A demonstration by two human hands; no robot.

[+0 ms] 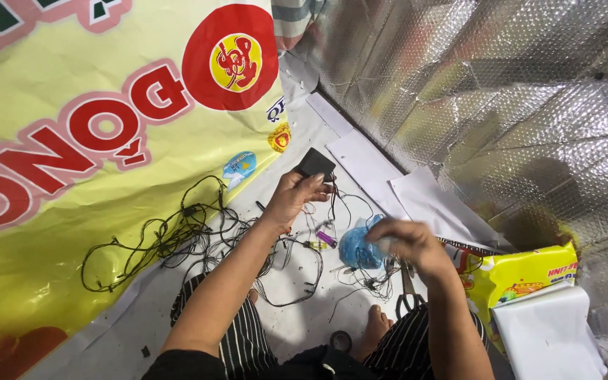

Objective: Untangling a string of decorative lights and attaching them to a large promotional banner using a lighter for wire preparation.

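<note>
Left hand (293, 197) raised — right hand (406, 243) curled

yellow banner (72, 232), scissors (408, 290), yellow packet (522, 274), foil wall (515, 105)

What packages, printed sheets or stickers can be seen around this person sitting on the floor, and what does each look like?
Large yellow printed banner: spread over the floor at left, with big red-and-pink letters and a red disc holding a yellow emblem.
Small blue oval sticker: on the banner's lower edge, near the tangled black wires.
Small yellow-and-red shield badge: beside the banner's edge, above the left hand.
Yellow plastic package: at right by the silver foil wall, under a white sheet.
</note>
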